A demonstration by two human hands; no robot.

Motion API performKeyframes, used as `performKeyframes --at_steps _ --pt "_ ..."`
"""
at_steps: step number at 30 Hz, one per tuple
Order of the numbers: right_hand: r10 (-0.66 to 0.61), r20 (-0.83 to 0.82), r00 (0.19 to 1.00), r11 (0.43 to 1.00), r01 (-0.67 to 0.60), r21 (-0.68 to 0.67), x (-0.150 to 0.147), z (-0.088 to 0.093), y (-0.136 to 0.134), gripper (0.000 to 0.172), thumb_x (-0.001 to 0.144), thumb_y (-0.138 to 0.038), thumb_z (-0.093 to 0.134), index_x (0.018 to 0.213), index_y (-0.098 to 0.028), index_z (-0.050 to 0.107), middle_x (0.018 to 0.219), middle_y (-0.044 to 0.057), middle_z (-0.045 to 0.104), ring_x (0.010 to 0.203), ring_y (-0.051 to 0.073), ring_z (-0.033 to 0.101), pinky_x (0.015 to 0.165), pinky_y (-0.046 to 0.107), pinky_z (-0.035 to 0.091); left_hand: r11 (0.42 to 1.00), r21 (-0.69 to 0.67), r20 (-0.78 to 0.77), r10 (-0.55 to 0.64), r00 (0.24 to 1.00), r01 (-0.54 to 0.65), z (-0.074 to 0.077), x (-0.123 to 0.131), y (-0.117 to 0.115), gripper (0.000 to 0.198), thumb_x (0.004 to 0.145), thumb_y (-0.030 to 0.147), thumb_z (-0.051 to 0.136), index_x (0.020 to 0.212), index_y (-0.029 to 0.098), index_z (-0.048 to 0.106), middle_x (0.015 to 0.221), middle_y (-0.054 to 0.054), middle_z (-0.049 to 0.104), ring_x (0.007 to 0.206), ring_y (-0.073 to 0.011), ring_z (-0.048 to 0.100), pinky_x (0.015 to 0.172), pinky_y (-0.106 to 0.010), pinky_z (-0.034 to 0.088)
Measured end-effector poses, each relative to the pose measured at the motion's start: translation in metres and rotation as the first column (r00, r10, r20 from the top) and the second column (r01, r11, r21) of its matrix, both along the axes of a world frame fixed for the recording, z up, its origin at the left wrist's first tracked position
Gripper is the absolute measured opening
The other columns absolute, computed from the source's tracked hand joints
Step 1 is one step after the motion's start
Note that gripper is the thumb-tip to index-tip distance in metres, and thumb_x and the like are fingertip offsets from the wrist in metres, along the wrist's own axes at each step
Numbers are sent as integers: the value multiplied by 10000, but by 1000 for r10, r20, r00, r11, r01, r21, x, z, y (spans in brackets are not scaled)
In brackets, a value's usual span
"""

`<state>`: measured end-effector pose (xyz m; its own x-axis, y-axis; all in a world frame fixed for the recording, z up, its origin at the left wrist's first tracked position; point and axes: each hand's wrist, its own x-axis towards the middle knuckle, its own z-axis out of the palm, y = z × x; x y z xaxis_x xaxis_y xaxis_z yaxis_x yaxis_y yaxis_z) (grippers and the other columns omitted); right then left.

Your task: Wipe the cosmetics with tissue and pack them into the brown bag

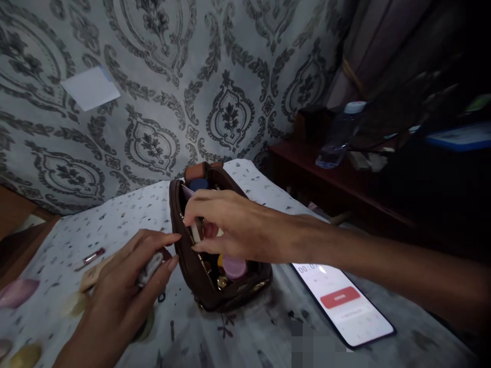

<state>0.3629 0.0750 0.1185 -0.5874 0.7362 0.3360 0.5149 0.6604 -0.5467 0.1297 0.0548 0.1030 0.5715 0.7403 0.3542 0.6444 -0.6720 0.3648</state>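
Note:
A brown zip pouch (199,278) stands open on the patterned cloth (126,214), with small cosmetics inside, among them a pink-lidded jar (235,267). My right hand (226,225) reaches over its opening, fingers pinched on a small pale item at the zip edge. My left hand (126,286) rests beside the pouch's left side, fingers curled round a small grey-white object, the forefinger touching the pouch.
A phone (345,306) with a lit screen and a red button lies right of the pouch. A small pink tube (94,255) and other rounded items lie at the left. A dark wooden shelf (337,179) with a plastic bottle (339,135) stands at the right.

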Motion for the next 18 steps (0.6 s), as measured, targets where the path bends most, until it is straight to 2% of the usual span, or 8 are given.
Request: performKeyframes --at_steps 6,13,15,18 --pt "3 -71 997 1000 -2 5 0 -1 8 169 773 -161 755 868 -158 615 940 16 584 776 119 553 722 249 438 1000 5 -22 -4 1000 4 -3 -4 1 312 975 362 478 1277 303 529 1097 -19 626 992 -168 621 779 -257 535" --pt "6 -96 995 1000 -5 12 -1 -9 14 176 767 -174 754 870 -147 614 920 7 566 753 105 534 699 233 421 999 44 -34 -2 999 3 -6 -4 0 344 976 369 468 1305 292 529 1120 -24 619 1005 -170 622 776 -232 534" --pt "18 -97 995 1000 -16 23 1 -10 16 169 767 -168 747 871 -140 616 925 10 567 757 103 537 702 233 424 996 82 -68 -25 997 30 -8 -4 0 350 979 330 464 1324 304 516 1131 -21 615 1006 -161 623 772 -222 531" --pt "21 -122 992 999 -17 37 7 -8 14 152 768 -160 735 867 -132 623 923 15 581 753 100 549 695 234 435 975 178 -153 -103 983 130 -12 -5 0 402 980 219 419 1353 343 499 1068 -13 622 925 -135 634 719 -207 522"
